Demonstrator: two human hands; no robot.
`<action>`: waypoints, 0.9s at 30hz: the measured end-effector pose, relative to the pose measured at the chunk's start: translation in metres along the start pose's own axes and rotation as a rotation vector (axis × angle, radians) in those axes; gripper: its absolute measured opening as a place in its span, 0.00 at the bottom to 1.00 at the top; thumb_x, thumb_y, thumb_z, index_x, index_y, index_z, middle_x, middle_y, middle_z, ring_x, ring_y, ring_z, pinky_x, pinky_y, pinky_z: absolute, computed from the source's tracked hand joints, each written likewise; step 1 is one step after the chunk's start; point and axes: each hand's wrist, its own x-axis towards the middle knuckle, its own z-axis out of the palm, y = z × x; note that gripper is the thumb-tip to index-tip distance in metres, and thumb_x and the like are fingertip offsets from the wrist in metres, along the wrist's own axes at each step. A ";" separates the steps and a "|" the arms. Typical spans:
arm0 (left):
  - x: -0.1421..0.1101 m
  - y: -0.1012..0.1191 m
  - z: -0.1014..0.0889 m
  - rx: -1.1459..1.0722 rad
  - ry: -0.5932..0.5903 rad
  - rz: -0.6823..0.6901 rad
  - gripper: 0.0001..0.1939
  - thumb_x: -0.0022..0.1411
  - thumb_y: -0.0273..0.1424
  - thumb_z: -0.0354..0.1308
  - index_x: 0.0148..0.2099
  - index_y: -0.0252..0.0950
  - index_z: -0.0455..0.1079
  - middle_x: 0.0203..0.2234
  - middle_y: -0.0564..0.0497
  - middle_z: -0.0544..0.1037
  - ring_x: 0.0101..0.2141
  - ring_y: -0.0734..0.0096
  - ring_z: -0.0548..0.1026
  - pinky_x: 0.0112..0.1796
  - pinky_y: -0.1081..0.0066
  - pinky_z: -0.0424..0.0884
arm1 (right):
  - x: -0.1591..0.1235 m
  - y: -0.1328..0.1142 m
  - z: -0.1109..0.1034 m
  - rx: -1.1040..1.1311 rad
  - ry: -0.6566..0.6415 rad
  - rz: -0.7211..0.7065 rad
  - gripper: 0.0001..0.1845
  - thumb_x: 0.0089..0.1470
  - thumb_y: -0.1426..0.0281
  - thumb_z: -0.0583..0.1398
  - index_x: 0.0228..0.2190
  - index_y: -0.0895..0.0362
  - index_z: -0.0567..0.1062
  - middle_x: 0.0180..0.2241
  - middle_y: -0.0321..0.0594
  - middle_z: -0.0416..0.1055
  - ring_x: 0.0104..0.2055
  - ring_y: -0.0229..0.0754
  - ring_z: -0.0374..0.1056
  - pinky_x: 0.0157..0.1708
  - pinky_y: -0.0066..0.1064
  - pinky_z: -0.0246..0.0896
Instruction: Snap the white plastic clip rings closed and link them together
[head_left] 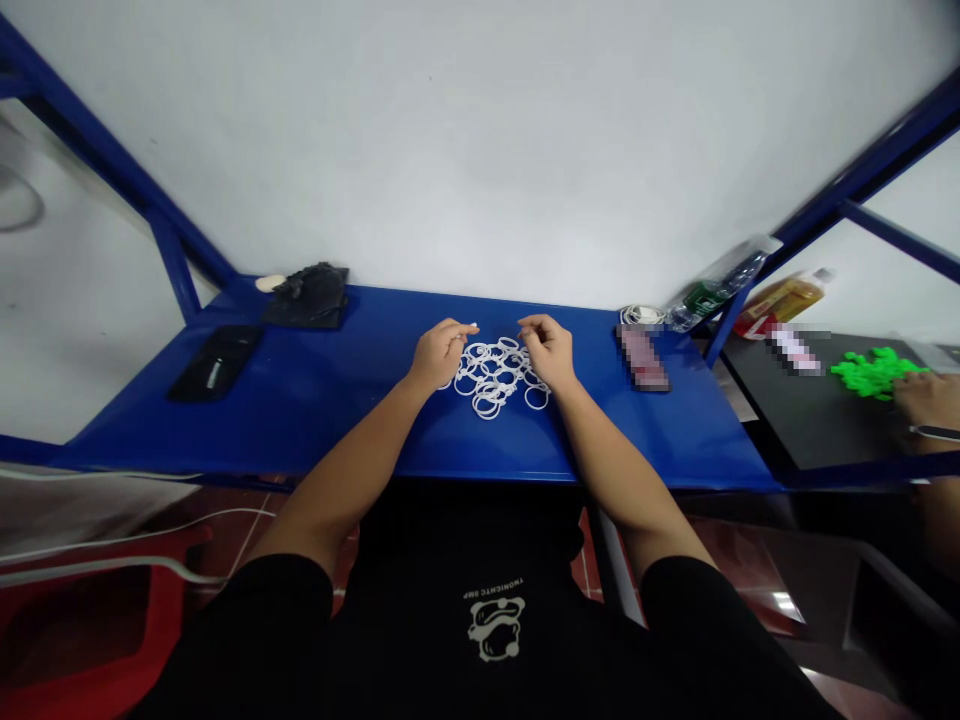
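Note:
A loose pile of thin white rings (487, 398) lies on the blue table (345, 410) in front of me; several overlap. My left hand (438, 356) is over the pile's left side, thumb and forefinger pinched together with a small white bit showing at the tips. What it belongs to is too small to tell. On the right side of the pile, my right hand (551, 352) has its fingers curled inward and closed. Whatever may be between those fingertips is hidden. A gap separates the two hands above the rings.
Left are a black pouch (215, 362) and a crumpled black bag (311, 295). Right are a phone-like object (643, 358), a coiled white cable (641, 316) and a leaning plastic bottle (720, 285). Another person's hand (930, 398) touches green pieces (874, 373) on a black table.

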 end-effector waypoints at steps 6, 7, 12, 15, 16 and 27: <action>-0.001 -0.001 0.001 0.003 -0.052 -0.005 0.24 0.66 0.19 0.49 0.52 0.37 0.84 0.41 0.48 0.83 0.38 0.68 0.80 0.46 0.67 0.77 | -0.001 -0.001 0.001 0.011 -0.003 0.001 0.11 0.64 0.65 0.60 0.42 0.54 0.81 0.30 0.36 0.79 0.29 0.40 0.71 0.34 0.35 0.68; -0.001 -0.001 0.001 0.008 -0.056 -0.002 0.25 0.66 0.19 0.49 0.53 0.37 0.84 0.41 0.48 0.83 0.39 0.68 0.80 0.47 0.67 0.77 | -0.001 -0.001 0.001 0.008 -0.005 0.001 0.11 0.63 0.65 0.60 0.42 0.54 0.81 0.30 0.36 0.79 0.29 0.40 0.71 0.34 0.34 0.68; -0.001 0.000 0.000 0.025 -0.054 -0.002 0.27 0.66 0.19 0.48 0.56 0.38 0.83 0.43 0.48 0.83 0.41 0.67 0.80 0.48 0.66 0.77 | -0.001 -0.002 0.001 -0.001 -0.010 -0.010 0.12 0.63 0.64 0.59 0.41 0.54 0.82 0.29 0.36 0.79 0.29 0.41 0.72 0.34 0.34 0.68; 0.000 0.000 0.000 0.039 -0.058 -0.012 0.27 0.65 0.18 0.49 0.56 0.39 0.84 0.43 0.48 0.83 0.41 0.67 0.80 0.48 0.66 0.77 | -0.001 -0.003 0.001 -0.006 -0.022 -0.014 0.12 0.63 0.63 0.60 0.40 0.53 0.82 0.28 0.35 0.79 0.27 0.41 0.70 0.33 0.34 0.67; 0.000 -0.001 0.000 0.044 -0.060 -0.012 0.27 0.65 0.18 0.49 0.56 0.39 0.84 0.43 0.48 0.83 0.41 0.67 0.80 0.48 0.66 0.77 | -0.001 -0.003 0.001 -0.010 -0.025 -0.015 0.12 0.63 0.63 0.60 0.40 0.53 0.82 0.28 0.35 0.79 0.27 0.41 0.70 0.32 0.34 0.67; -0.003 0.005 0.001 0.009 -0.125 -0.064 0.25 0.64 0.19 0.56 0.58 0.38 0.84 0.42 0.47 0.88 0.27 0.71 0.78 0.36 0.69 0.77 | -0.002 -0.004 0.001 -0.021 -0.029 -0.005 0.12 0.64 0.62 0.60 0.42 0.53 0.82 0.27 0.35 0.79 0.27 0.41 0.71 0.32 0.34 0.67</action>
